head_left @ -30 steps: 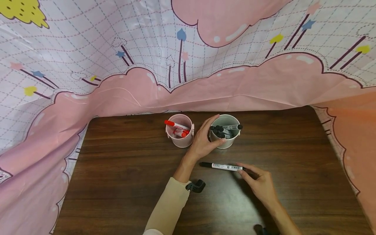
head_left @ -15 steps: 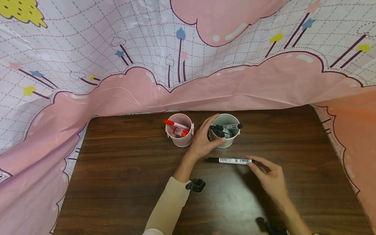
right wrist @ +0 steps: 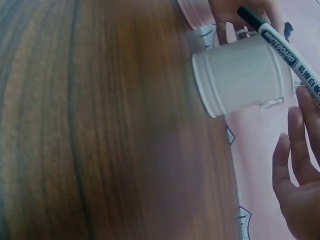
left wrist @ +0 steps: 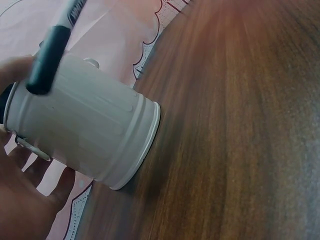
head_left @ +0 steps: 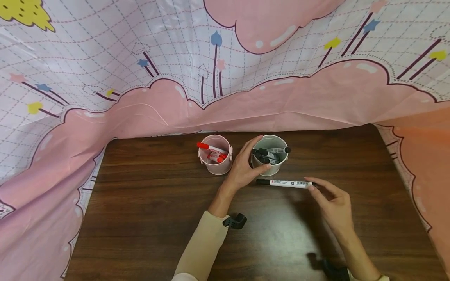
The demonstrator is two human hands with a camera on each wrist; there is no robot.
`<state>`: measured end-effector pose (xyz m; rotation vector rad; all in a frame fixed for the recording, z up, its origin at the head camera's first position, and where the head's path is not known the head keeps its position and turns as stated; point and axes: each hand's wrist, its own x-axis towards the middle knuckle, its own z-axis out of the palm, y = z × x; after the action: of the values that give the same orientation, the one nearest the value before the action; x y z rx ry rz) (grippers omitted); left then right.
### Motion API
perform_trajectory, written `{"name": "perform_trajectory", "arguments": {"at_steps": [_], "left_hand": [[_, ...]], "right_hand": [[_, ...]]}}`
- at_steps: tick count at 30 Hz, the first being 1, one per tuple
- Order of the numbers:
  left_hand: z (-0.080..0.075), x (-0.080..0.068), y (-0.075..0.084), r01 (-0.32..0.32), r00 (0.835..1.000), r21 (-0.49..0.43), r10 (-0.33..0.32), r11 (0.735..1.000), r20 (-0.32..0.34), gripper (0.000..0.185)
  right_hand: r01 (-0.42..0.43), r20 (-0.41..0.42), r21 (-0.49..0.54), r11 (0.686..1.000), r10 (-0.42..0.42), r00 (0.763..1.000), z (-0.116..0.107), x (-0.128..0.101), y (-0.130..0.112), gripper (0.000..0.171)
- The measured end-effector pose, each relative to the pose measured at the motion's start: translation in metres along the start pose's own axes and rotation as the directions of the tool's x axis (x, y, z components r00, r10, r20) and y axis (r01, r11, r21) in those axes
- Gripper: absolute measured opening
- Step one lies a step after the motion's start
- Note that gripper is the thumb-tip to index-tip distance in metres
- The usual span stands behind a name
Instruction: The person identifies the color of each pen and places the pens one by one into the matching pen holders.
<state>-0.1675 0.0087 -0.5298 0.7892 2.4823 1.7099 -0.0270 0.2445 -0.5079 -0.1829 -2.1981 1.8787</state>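
Right hand (head_left: 334, 207) pinches a black whiteboard marker (head_left: 286, 182) level, at 6 o'clock of the white bucket (head_left: 272, 168). Left hand (head_left: 244, 168) grips the bucket; best tip the marker cap-down over the rim, clear of the markers inside.

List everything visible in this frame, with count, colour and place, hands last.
Pink bucket: one, pink, back of the table, left of the white bucket.
Red markers: several, exact count unclear, red caps, inside the pink bucket.
White bucket: one, white, back centre of the table.
Black markers: several, exact count unclear, black caps, inside the white bucket.
Loose marker: one, white barrel with black cap, lying level just in front of the white bucket.
Table: one, dark brown wood.
Cloth: one, pink and white with star print, draped behind and beside the table.
Left hand: grips the white bucket's side.
Right hand: pinches the loose marker's right end.
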Motion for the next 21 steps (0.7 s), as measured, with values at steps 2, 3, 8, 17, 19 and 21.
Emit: {"name": "perform_trajectory", "arguments": {"at_steps": [2, 3, 8, 17, 19, 21], "left_hand": [[0.0, 0.0, -0.001, 0.002, 1.0, 0.0, -0.002, 1.0, 0.001, 0.085], [0.0, 0.0, -0.001, 0.004, 1.0, 0.0, -0.004, 1.0, 0.001, 0.085], [0.0, -0.001, -0.002, 0.017, 1.0, 0.006, -0.017, 1.0, 0.004, 0.085], [0.0, 0.0, -0.002, 0.012, 1.0, 0.016, -0.012, 1.0, 0.005, 0.086], [0.0, 0.0, -0.002, 0.005, 1.0, 0.013, -0.005, 1.0, 0.002, 0.086], [0.0, 0.0, -0.002, 0.002, 1.0, 0.012, -0.002, 1.0, -0.001, 0.086]], "right_hand": [[0.011, -0.005, -0.004, 1.0, -0.011, 1.0, -0.002, 0.002, -0.001, 0.024], [0.012, -0.005, 0.009, 1.0, -0.012, 1.0, -0.003, 0.003, -0.002, 0.025], [0.026, -0.018, 0.067, 0.997, -0.025, 1.0, -0.008, 0.008, -0.008, 0.025], [0.047, -0.089, 0.125, 0.991, -0.036, 0.995, -0.012, 0.015, -0.013, 0.022], [0.043, -0.097, 0.135, 0.99, -0.03, 0.995, -0.012, 0.016, -0.014, 0.022], [0.043, -0.104, 0.127, 0.991, -0.03, 0.994, -0.012, 0.016, -0.014, 0.021]]}}
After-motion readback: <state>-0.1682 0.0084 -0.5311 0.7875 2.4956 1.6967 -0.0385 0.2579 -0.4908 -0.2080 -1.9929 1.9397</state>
